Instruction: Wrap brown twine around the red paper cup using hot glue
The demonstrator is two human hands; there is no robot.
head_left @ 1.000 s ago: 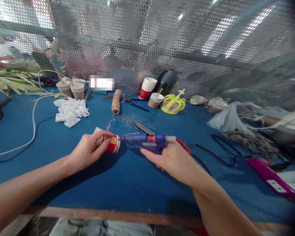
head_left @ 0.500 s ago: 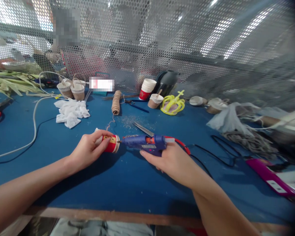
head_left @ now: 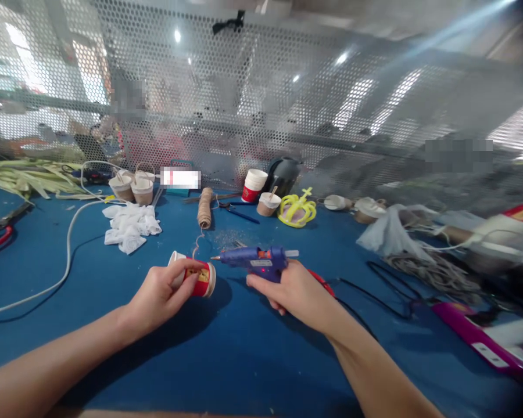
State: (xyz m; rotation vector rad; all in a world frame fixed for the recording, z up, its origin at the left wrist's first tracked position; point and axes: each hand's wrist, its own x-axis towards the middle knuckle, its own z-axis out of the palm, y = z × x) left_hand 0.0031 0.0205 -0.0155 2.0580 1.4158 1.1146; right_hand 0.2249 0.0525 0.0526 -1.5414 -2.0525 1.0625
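Observation:
My left hand (head_left: 168,290) is closed round a red and white paper cup (head_left: 206,280) lying on its side, its rim facing right. In my right hand (head_left: 290,287) is a blue hot glue gun (head_left: 253,257), a small red light glowing on its body. The gun's nozzle points left, just above and apart from the cup's rim. Behind the cup stands a roll of brown twine (head_left: 204,209), its loose end running down to the cup. Scissors or tweezers behind the gun are mostly hidden by it.
Stacked paper cups (head_left: 253,186), a twine-wrapped cup (head_left: 268,204), a yellow crown (head_left: 297,209) and blue-handled pliers (head_left: 240,215) stand or lie at the back. White cloth (head_left: 133,226) lies left, beside a white cable (head_left: 67,249). A purple power strip (head_left: 475,337) is on the right.
The glue gun's nozzle has moved up and away from the cup's rim, which it was at before. The cup is tilted slightly differently in my left hand. The camera view has tipped upward.

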